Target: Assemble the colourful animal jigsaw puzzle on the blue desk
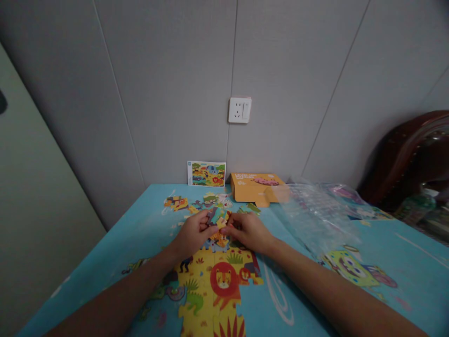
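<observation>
Both hands meet over the middle of the table. My left hand (193, 232) pinches the left side of some jigsaw puzzle pieces (218, 218), coloured blue, green and yellow. Fingers of my right hand (250, 230) close on their right side. Whether this is one piece or a few joined ones, I cannot tell. Below the hands lies a partly joined puzzle (205, 276) with a red-maned lion, a small lion and a green crocodile on yellow. Loose puzzle pieces (176, 203) lie beyond the hands, to the left and centre.
A picture card (206, 174) leans on the wall by an orange puzzle box (259, 188). Clear plastic packaging (315, 217) spreads over the right of the blue cartoon tablecloth (105, 262). A wall socket (240, 110) is above. Dark red furniture (407, 159) stands far right.
</observation>
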`<state>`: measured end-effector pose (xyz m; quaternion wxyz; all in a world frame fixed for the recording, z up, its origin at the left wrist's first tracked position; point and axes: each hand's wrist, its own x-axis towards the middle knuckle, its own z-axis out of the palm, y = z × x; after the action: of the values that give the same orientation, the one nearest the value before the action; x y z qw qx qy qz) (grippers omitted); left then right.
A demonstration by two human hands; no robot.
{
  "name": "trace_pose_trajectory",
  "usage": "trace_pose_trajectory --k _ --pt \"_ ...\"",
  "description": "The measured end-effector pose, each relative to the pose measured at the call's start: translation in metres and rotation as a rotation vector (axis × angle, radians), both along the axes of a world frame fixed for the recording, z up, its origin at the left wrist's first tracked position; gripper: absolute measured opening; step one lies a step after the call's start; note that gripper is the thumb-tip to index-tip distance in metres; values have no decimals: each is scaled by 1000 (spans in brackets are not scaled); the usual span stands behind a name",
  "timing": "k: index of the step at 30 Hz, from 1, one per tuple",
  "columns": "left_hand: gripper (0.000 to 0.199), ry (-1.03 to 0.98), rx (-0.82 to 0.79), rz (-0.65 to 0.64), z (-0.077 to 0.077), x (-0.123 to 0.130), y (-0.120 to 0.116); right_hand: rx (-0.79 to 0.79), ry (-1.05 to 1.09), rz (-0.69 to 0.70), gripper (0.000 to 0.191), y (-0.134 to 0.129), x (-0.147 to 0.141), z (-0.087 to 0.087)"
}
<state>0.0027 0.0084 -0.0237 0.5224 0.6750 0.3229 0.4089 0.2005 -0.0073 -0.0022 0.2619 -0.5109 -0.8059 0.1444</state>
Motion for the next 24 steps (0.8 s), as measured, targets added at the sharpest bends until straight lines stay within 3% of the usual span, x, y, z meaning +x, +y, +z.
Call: trace_pose_trajectory --k 3,5,8,11,16,19,22,24 --pt "29 15 -8 42 -1 0 0 84 -77 -227 47 12 18 4" --pt "28 19 8 80 0 -1 1 139 -161 -431 42 22 34 5" --pt "25 29 22 143 2 -2 2 65 -255 -549 39 34 56 1" --pt "23 53 23 201 2 -3 3 -20 -291 -522 45 40 65 -8" --pt "24 65 62 226 2 -4 2 -22 -209 -450 46 42 59 -19" --pt "23 54 69 222 4 -4 1 27 -80 -448 47 43 58 -17" --pt "25 43 65 242 6 -4 1 79 33 -433 22 42 55 -9" --pt "27 46 61 280 6 -5 1 70 208 -359 31 38 48 -4"
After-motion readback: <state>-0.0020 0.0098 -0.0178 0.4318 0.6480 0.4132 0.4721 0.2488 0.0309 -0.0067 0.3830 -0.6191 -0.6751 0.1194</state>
